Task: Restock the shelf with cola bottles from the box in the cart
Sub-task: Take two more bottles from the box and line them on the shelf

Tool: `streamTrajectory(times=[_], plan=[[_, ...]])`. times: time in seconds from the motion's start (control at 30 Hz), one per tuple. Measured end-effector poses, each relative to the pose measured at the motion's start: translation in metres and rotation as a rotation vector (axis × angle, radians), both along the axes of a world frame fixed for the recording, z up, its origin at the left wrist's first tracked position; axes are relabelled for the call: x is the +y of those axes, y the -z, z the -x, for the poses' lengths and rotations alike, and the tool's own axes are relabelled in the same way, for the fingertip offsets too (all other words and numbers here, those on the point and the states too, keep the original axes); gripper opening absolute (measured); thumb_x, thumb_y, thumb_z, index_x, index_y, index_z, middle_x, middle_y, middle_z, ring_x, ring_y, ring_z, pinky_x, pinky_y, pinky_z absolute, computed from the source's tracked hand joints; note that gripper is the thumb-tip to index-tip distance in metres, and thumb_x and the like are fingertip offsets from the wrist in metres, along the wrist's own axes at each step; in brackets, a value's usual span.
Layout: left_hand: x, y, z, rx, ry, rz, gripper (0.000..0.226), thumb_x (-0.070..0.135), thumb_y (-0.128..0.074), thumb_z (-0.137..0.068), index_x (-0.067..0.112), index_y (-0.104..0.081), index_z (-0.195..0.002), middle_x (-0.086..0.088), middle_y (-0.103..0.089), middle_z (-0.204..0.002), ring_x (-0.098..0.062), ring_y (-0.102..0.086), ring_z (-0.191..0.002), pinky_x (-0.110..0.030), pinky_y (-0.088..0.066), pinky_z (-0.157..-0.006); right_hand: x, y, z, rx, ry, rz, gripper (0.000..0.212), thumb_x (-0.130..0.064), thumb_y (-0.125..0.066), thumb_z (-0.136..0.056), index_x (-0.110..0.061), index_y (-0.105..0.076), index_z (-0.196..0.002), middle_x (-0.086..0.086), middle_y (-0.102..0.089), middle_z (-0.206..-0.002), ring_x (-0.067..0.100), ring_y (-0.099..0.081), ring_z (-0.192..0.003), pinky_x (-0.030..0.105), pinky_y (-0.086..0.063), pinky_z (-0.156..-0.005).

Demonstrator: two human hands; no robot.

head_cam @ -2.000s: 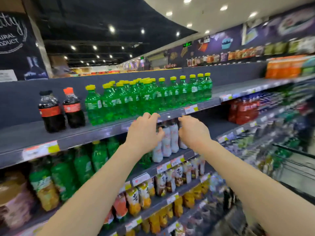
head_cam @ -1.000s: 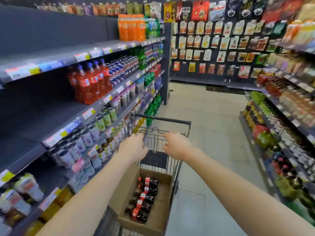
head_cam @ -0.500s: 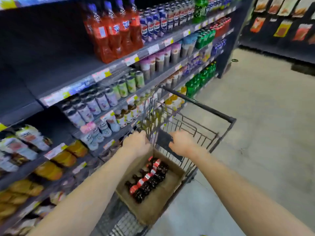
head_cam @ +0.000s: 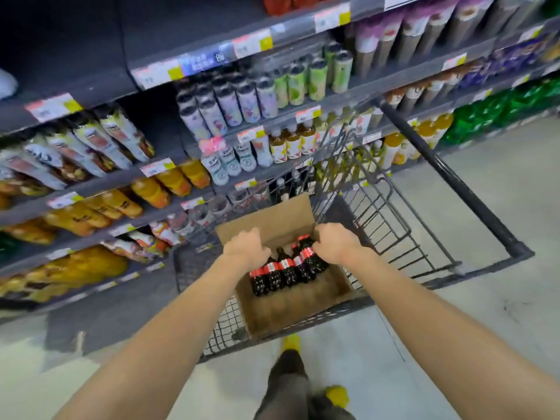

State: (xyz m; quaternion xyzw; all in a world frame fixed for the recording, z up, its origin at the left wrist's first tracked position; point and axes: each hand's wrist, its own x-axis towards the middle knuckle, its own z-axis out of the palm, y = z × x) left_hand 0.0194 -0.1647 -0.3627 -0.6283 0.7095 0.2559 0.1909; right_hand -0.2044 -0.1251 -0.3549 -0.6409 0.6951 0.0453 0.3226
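Note:
Several cola bottles (head_cam: 285,269) with red labels and red caps lie side by side in an open cardboard box (head_cam: 291,313) inside the black wire cart (head_cam: 391,228). My left hand (head_cam: 245,248) is down over the necks of the left bottles, its fingers hidden under the palm. My right hand (head_cam: 335,244) curls its fingers against the neck of the rightmost bottle. The bottles rest on the box floor. Whether either hand grips a bottle does not show.
Shelves (head_cam: 194,60) packed with drink bottles and pouches run along the left and far side, close to the cart. The cart handle (head_cam: 448,180) slants off to the right. My legs and yellow shoes (head_cam: 335,395) stand behind the cart on the pale floor.
My view swung from the top shelf down to the cart. Both hands dropped from above the box onto the necks of the cola bottles.

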Motion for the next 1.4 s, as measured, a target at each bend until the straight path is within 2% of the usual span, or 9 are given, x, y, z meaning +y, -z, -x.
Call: streamTrajectory(times=[0.13, 0.23, 0.37, 0.57, 0.8, 1.0, 1.2, 1.3, 1.4], plan=[[0.002, 0.038, -0.034, 0.031, -0.185, -0.095, 0.049, 0.044, -0.054, -0.097, 0.009, -0.052, -0.131, -0.016, -0.062, -0.126, -0.035, -0.062, -0.112, -0.042, -0.055, -0.091, -0.022, 0.036, -0.021, -0.022, -0.067, -0.072, 0.030, -0.029, -0.055, -0.093, -0.010, -0.063, -0.114, 0.014, -0.066, -0.116, 0.033, -0.061, -0.107, 0.038, -0.053, -0.083], [-0.003, 0.066, -0.056, 0.056, -0.302, -0.144, 0.055, 0.045, -0.054, -0.095, 0.007, -0.057, -0.134, -0.018, -0.064, -0.130, -0.037, -0.063, -0.117, -0.039, -0.054, -0.095, -0.041, 0.057, -0.028, 0.022, -0.080, -0.150, 0.040, -0.030, -0.055, -0.095, -0.007, -0.058, -0.128, 0.015, -0.061, -0.129, 0.035, -0.054, -0.122, 0.040, -0.048, -0.095], [-0.013, 0.092, -0.071, 0.085, -0.409, -0.148, 0.058, 0.046, -0.055, -0.094, 0.012, -0.053, -0.141, -0.017, -0.064, -0.131, -0.038, -0.062, -0.118, -0.041, -0.054, -0.094, -0.073, 0.083, -0.033, 0.061, -0.059, -0.205, 0.037, -0.036, -0.057, -0.092, -0.009, -0.059, -0.117, 0.017, -0.065, -0.121, 0.036, -0.062, -0.112, 0.037, -0.051, -0.086], [-0.022, 0.114, -0.067, 0.144, -0.519, -0.197, 0.052, 0.037, -0.059, -0.100, 0.011, -0.048, -0.143, -0.016, -0.059, -0.138, -0.036, -0.057, -0.127, -0.039, -0.049, -0.099, -0.093, 0.108, -0.035, 0.061, -0.007, -0.275, 0.037, -0.030, -0.056, -0.088, -0.013, -0.060, -0.121, 0.014, -0.068, -0.117, 0.035, -0.063, -0.108, 0.038, -0.054, -0.088], [-0.023, 0.171, -0.060, 0.186, -0.603, -0.264, 0.055, 0.023, -0.062, -0.092, 0.011, -0.043, -0.143, -0.018, -0.052, -0.141, -0.038, -0.063, -0.117, -0.046, -0.053, -0.100, -0.112, 0.174, -0.030, 0.149, -0.031, -0.317, 0.025, -0.021, -0.052, -0.093, -0.015, -0.053, -0.118, 0.013, -0.066, -0.115, 0.036, -0.063, -0.107, 0.042, -0.051, -0.086], [-0.032, 0.245, -0.053, 0.135, -0.680, -0.278, 0.062, 0.019, -0.068, -0.088, 0.017, -0.038, -0.142, -0.018, -0.053, -0.132, -0.039, -0.058, -0.118, -0.053, -0.051, -0.102, -0.118, 0.243, -0.033, 0.127, 0.053, -0.402, 0.048, -0.025, -0.056, -0.093, -0.014, -0.037, -0.136, 0.016, -0.058, -0.127, 0.039, -0.059, -0.114, 0.047, -0.049, -0.091], [-0.029, 0.312, -0.044, 0.174, -0.832, -0.333, 0.063, 0.030, -0.070, -0.089, 0.016, -0.034, -0.139, -0.020, -0.052, -0.130, -0.042, -0.057, -0.120, -0.050, -0.050, -0.100, -0.104, 0.306, -0.028, 0.100, 0.162, -0.428, 0.060, -0.052, -0.060, -0.091, -0.016, -0.036, -0.132, 0.015, -0.054, -0.127, 0.038, -0.060, -0.110, 0.042, -0.048, -0.083], [-0.023, 0.340, -0.044, 0.211, -0.924, -0.336, 0.071, 0.040, -0.074, -0.087, 0.021, -0.030, -0.138, -0.017, -0.058, -0.127, -0.039, -0.061, -0.118, -0.048, -0.053, -0.097, -0.095, 0.328, -0.023, 0.092, 0.151, -0.403, 0.076, -0.054, -0.068, -0.084, -0.017, -0.028, -0.137, 0.016, -0.051, -0.133, 0.040, -0.060, -0.111, 0.046, -0.052, -0.085], [-0.018, 0.357, -0.046, 0.261, -1.059, -0.294, 0.086, 0.032, -0.080, -0.087, 0.023, -0.025, -0.152, -0.016, -0.055, -0.139, -0.038, -0.058, -0.127, -0.046, -0.051, -0.104, -0.088, 0.343, -0.020, 0.077, 0.135, -0.410, 0.094, -0.050, -0.075, -0.081, -0.020, -0.016, -0.147, 0.018, -0.040, -0.142, 0.042, -0.053, -0.122, 0.050, -0.050, -0.093]])
